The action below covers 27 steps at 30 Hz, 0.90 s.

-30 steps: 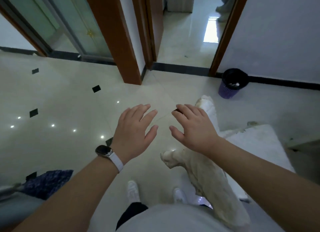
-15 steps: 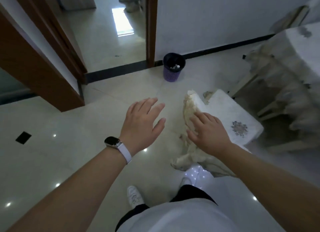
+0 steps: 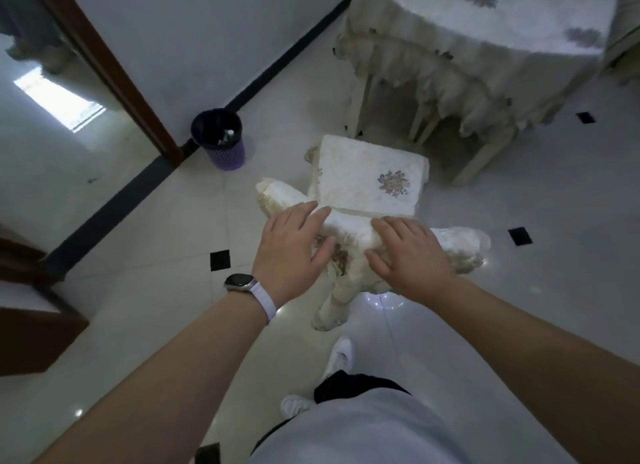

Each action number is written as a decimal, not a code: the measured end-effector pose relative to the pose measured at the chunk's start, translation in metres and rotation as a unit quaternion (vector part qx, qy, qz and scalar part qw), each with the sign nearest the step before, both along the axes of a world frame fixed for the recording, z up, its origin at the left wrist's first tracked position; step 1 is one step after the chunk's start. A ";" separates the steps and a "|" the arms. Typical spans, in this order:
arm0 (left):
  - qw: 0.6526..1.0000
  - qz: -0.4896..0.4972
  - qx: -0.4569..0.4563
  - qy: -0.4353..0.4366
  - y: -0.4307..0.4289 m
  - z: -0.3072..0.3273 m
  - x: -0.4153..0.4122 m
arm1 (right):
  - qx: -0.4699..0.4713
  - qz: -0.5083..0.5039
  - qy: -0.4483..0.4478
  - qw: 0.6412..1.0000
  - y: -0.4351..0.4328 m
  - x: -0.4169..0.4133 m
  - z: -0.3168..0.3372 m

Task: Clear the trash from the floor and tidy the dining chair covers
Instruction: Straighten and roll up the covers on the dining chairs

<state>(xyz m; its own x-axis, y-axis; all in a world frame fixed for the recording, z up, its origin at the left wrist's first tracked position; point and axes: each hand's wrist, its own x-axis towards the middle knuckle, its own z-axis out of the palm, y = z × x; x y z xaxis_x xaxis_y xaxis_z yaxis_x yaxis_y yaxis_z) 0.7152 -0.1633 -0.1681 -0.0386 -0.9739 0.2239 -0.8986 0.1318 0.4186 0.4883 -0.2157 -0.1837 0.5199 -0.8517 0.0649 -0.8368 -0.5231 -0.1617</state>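
A dining chair stands in front of me, dressed in a cream chair cover (image 3: pixel 349 233) with an embroidered flower on the seat (image 3: pixel 367 183). My left hand (image 3: pixel 294 248), a watch with a pale strap on its wrist, lies flat on the top of the covered backrest with straight fingers. My right hand (image 3: pixel 408 252) rests on the same backrest top just to the right, fingers spread. The cover's ends stick out past both hands to left and right. A purple trash bin (image 3: pixel 221 141) with a black liner stands by the wall, a little rubbish inside.
A round dining table (image 3: pixel 485 37) under a frilled cream cloth stands at the back right. A brown door frame (image 3: pixel 114 79) opens onto a bright room at the left. Dark wooden furniture (image 3: pixel 31 328) sits at the left edge. My white shoes (image 3: pixel 341 356) stand on glossy tiles.
My view swung right, bringing the chair to the middle and the table into sight. Both hands came down from the air onto the top of the covered backrest.
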 end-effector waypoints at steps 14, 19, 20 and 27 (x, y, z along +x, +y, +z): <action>0.993 -0.115 0.028 -0.020 -0.049 -0.036 0.000 | -0.071 -0.072 -0.066 0.993 -0.006 -0.028 -0.026; 0.989 -0.144 -0.041 -0.015 -0.064 -0.054 0.005 | -0.141 -0.073 -0.081 0.984 -0.014 -0.027 -0.038; 0.987 -0.147 -0.059 -0.015 -0.067 -0.057 0.007 | -0.152 -0.071 -0.085 0.982 -0.016 -0.027 -0.039; 0.984 -0.155 -0.082 0.003 -0.104 -0.057 0.011 | -0.177 -0.085 -0.077 0.978 -0.045 -0.018 -0.031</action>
<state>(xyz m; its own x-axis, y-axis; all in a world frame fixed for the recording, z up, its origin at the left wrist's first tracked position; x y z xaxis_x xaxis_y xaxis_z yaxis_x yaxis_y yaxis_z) 0.7263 -0.2669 -0.2255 -0.3269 -0.8663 0.3776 -0.8018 0.4658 0.3743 0.4698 -0.2603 -0.2151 0.3346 -0.8349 0.4370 -0.8963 -0.4252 -0.1261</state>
